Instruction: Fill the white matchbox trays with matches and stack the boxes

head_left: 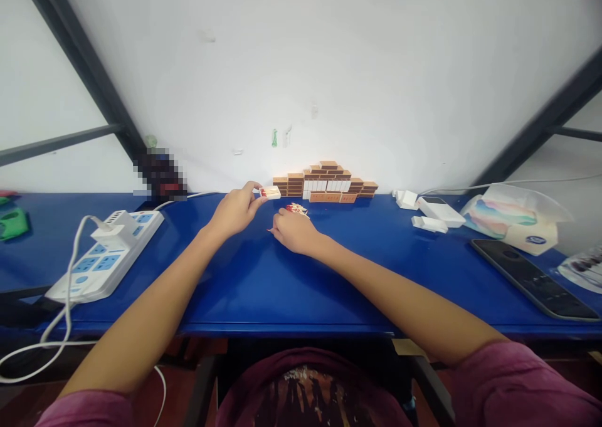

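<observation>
Left hand (235, 212) pinches a matchbox (270, 192) — right hand (294, 231), curled, grips matches (297, 209).

A stack of matchboxes (324, 182) stands at the middle of the back edge of the surface (263, 283), with loose matches (297, 209) just before it. A power strip (106, 254) lies toward the left edge. A tissue pack (515, 220) lies toward the right edge, with a phone (533, 276) before it.

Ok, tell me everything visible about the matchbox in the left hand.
The matchbox is small and white, apparently cardboard, open, with red tips showing inside. Fingers of the left hand pinch its left end, holding it roughly level, on or just over the blue table, near the wall, just left of the stack of matchboxes and apart from it. The right hand does not touch it.
</observation>
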`<state>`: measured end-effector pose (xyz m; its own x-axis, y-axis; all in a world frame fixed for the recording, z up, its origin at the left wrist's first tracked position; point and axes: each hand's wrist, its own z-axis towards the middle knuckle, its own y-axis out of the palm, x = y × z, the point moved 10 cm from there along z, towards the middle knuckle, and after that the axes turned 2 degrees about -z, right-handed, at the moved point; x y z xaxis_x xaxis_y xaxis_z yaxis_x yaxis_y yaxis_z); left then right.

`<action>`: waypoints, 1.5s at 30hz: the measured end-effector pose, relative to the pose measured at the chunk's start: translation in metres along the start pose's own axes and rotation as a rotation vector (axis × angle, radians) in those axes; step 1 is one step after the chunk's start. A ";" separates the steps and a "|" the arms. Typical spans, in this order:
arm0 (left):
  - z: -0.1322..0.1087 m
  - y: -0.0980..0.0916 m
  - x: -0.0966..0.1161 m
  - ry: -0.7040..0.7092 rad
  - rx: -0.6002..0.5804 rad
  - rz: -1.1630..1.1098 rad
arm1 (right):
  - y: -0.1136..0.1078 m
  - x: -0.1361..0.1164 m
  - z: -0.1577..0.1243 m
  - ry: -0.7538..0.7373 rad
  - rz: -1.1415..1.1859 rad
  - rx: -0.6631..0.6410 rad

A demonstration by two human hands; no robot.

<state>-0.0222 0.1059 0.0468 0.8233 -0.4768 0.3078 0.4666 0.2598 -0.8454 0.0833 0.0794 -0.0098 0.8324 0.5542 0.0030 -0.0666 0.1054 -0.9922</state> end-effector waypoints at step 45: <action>-0.008 0.022 0.031 0.087 -0.163 -0.150 | -0.030 0.073 -0.052 -0.012 0.409 0.210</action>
<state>0.0113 0.0902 0.0340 0.7141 -0.5726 0.4027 0.5176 0.0446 -0.8545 0.1749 0.0737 0.0136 0.7077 0.5948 -0.3813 -0.5000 0.0403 -0.8651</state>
